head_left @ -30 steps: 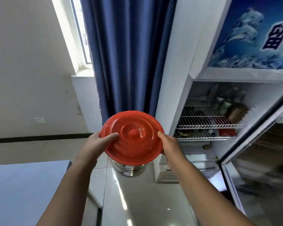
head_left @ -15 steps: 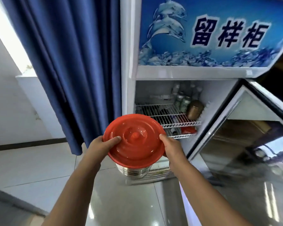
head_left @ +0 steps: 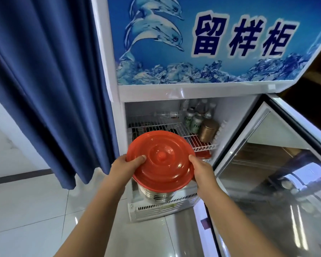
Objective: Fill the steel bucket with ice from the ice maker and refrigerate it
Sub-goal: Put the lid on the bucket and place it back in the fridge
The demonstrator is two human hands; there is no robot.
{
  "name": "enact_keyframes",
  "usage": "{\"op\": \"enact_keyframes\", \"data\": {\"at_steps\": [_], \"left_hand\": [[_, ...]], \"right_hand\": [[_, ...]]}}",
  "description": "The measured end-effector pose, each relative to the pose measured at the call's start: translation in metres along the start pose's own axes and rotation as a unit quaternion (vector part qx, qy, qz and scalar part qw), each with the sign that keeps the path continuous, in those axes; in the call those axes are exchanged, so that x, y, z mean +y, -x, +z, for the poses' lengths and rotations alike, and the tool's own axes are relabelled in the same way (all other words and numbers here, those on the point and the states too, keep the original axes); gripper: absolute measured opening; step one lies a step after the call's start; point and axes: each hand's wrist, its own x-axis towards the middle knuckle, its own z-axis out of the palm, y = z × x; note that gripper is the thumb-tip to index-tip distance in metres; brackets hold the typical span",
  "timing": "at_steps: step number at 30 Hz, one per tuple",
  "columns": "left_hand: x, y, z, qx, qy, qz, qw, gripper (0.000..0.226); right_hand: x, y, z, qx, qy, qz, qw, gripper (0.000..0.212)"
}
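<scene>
1. Both hands are up front, carrying the steel bucket between them. Only its ribbed lower wall shows, under a red lid that covers the top completely.
2. Left hand: the thumb lies flat on top of the lid near its left edge, clamping the rim. The fingers go under the rim, out of sight.
3. Right hand: it has the same hold on the opposite edge, with the thumb hooked over the rim and the fingers curled beneath it, hidden.
4. The bucket is in the air, tilted a little toward the camera, right in front of the open fridge. In view it sits below the wire shelf and above the white vent grille. Whether it has crossed into the compartment I cannot tell.
5. On that shelf, at the back right, stand green-labelled cans and clear bottles behind them, with a bronze canister just beside the cans. Something red lies on the level below.
6. The glass door is swung wide open to the right, its pane full of reflections.
7. Above the compartment is a blue banner with dolphins, ice and large Chinese characters.
8. To the left, a dark blue curtain hangs just beside the fridge, above a glossy pale tiled floor.
</scene>
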Motion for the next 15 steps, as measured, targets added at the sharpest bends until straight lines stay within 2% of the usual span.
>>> {"op": "enact_keyframes", "data": {"at_steps": [4,7,8,10,12,15], "left_hand": [[0.006,-0.030,0.019,-0.005,-0.009,0.011,1.000,0.037],[0.007,-0.054,0.033,-0.005,-0.007,0.015,1.000,0.054],[0.007,-0.062,0.039,0.000,-0.007,0.017,1.000,0.053],[0.005,-0.075,0.051,0.016,-0.002,0.031,0.999,0.030],[0.005,-0.086,0.062,0.034,0.009,0.046,0.998,0.018],[0.006,-0.099,0.075,0.043,0.021,0.057,0.997,0.021]], "right_hand": [[-0.010,-0.025,0.001,0.030,-0.016,-0.007,0.999,0.019],[-0.016,-0.048,0.001,0.037,-0.028,-0.010,0.999,0.019],[-0.018,-0.057,0.000,0.038,-0.034,-0.014,0.999,0.021],[-0.021,-0.073,0.000,0.040,-0.039,-0.022,0.998,0.023],[-0.027,-0.088,-0.001,0.037,-0.043,-0.033,0.998,0.017],[-0.038,-0.110,-0.001,0.033,-0.047,-0.039,0.998,0.018]]}}
